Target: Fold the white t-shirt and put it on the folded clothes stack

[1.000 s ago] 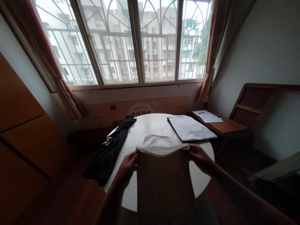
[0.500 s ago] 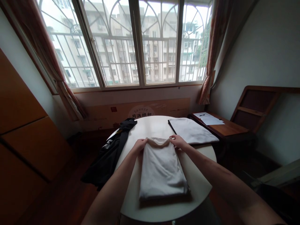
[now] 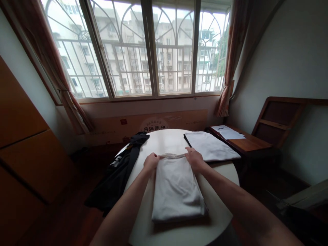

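Note:
A white T-shirt [image 3: 178, 189], folded into a narrow upright rectangle, lies on the round white table [image 3: 164, 140]. Its collar end points toward the window. My left hand [image 3: 151, 161] pinches the far left corner of the shirt by the collar. At the far right corner, my right hand [image 3: 194, 158] is closed on the same edge. Between the two hands the collar edge runs nearly straight. The fingertips of both hands are partly hidden behind the cloth and knuckles.
Black clothing [image 3: 123, 171] hangs over the table's left edge. To the right lies a folded white garment [image 3: 210, 145] with a dark edge. Papers [image 3: 228, 132] with a pen rest on a wooden side table [image 3: 253, 143]. A printed cardboard panel [image 3: 179, 119] stands under the window.
The collar edge, sagging in a curve before, is now pulled flatter and straighter between my hands. My right hand has turned slightly, with its back more upright.

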